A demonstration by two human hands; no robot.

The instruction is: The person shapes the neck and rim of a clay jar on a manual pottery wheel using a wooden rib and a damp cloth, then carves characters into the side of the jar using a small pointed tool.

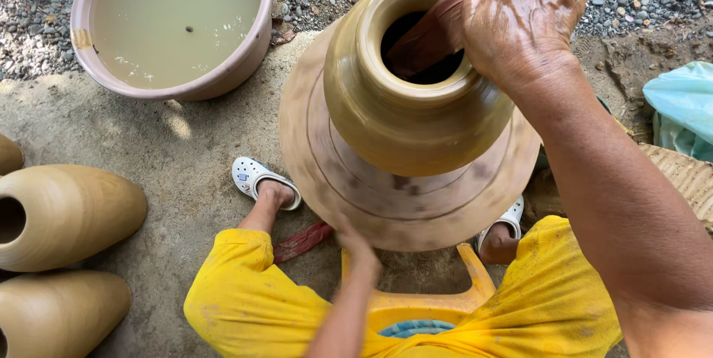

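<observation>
Right forearm fills the near edge at 4 o'clock, running up to the right hand (520,27) at the pot's mouth. Fingers curled together, pinching a wet reddish strip (431,35) against the inner side of the rim; fingertips lifted past the lip.

Wet clay pot (401,116) stands upright at frame centre, slightly toward 1 o'clock, on a round wheel (334,180) smeared with slip. Glossy walls, narrow neck, dark opening.

Left hand (355,243) at 6 o'clock, touching the wheel's near edge. Fingers hidden under the rim, so cannot tell whether it grips or only rests there.

Yellow shorts (245,306) on both knees, white clogs (256,176) either side of the wheel, a yellow stool (416,302) between the legs.

Outward: pink basin (245,53) of cloudy water at 11 o'clock, on gravel. Two finished pots (70,213) lying on their sides at 8 to 9 o'clock. Pale blue plastic bag (683,105) at 3 o'clock.

Risks, as I judge them: uneven pressure from the strip could pull the soft rim out of round or tear it. A hard push on the wheel's edge could jolt the pot off centre. The forearm passes close to the shoulder and could dent it.
</observation>
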